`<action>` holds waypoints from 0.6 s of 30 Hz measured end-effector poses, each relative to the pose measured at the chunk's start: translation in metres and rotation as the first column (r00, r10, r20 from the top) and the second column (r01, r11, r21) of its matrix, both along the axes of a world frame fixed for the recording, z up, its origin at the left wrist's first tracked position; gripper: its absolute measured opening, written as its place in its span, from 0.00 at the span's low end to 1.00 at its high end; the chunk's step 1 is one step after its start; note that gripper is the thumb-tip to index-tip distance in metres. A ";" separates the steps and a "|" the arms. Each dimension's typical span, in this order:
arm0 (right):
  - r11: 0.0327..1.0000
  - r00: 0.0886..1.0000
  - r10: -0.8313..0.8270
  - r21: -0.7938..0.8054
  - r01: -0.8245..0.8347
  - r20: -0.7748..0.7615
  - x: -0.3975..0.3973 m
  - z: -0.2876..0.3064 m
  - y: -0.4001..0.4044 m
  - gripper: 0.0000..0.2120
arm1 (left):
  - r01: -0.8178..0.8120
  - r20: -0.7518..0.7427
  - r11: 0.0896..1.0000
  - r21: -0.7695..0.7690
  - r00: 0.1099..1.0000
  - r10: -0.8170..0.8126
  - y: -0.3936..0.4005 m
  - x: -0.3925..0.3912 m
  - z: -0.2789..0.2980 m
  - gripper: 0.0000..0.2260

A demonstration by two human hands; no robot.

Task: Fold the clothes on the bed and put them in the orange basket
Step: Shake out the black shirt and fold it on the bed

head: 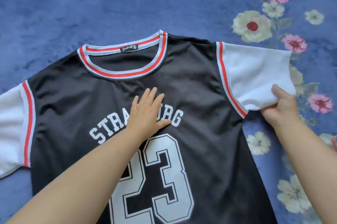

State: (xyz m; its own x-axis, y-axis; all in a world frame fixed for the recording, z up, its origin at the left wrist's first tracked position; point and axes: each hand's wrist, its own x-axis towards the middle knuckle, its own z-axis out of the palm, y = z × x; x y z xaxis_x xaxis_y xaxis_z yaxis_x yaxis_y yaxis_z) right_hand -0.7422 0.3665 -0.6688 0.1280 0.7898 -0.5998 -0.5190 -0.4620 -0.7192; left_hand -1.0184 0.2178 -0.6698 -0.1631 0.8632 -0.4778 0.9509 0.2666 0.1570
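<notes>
No fold is made yet: our left hand [147,109] lies open on the jersey [191,85], right hand [280,107] fingers pinch its white sleeve [255,70]; the basket is unseen.

Bed [91,5]: blue plush cover, floral band of cream and pink flowers along right side. Black jersey [200,96] spread flat on it, front up, white sleeves out both sides, collar toward far edge. Bit of red-rimmed object [334,141] at right edge, unclear.

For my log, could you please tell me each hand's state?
Left hand: open, flat on the jersey.
Right hand: grip shut on the white sleeve.
</notes>
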 end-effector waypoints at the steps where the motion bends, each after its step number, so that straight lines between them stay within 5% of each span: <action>1: 0.999 0.999 0.040 0.000 -0.040 0.037 0.000 0.002 0.004 0.16 | 0.002 0.014 1.000 -0.010 1.000 -0.002 0.002 0.000 -0.004 0.36; 4: 0.948 0.961 0.239 0.182 -0.262 0.140 -0.013 0.026 0.005 0.17 | -0.031 0.059 0.999 0.015 0.998 0.030 0.000 -0.002 -0.009 0.36; 6: 0.804 0.846 0.400 0.308 -0.509 0.353 -0.026 0.048 -0.001 0.18 | -0.023 0.076 0.999 0.025 0.997 0.022 0.001 -0.003 -0.011 0.36; 9: 0.298 0.438 0.505 0.326 -0.897 0.744 -0.051 0.064 -0.032 0.08 | -0.025 0.164 0.998 0.058 0.986 0.015 0.003 -0.010 -0.012 0.33; 11: -0.131 0.037 0.284 0.077 -0.988 0.958 -0.058 0.046 -0.054 0.18 | -0.129 0.311 0.983 0.132 0.947 0.082 0.006 -0.019 -0.008 0.24; 12: -0.259 -0.106 0.220 -0.046 -0.965 0.970 -0.058 0.038 -0.064 0.27 | -0.241 0.382 0.959 0.145 0.908 0.171 0.006 -0.023 -0.002 0.17; 14: -0.283 -0.197 0.254 -0.122 -0.951 0.947 -0.057 0.031 -0.078 0.35 | -0.487 0.556 0.869 0.083 0.747 0.365 0.006 -0.029 0.006 0.09; 17: -0.057 -0.016 0.182 -0.006 -0.998 0.983 -0.055 0.028 -0.080 0.27 | -0.738 0.727 0.663 -0.126 0.386 0.568 0.011 -0.036 0.016 0.12; 18: -0.035 0.013 0.073 0.016 -0.999 0.997 -0.053 0.024 -0.076 0.24 | -0.750 0.709 0.637 -0.176 0.353 0.610 0.012 -0.037 0.018 0.11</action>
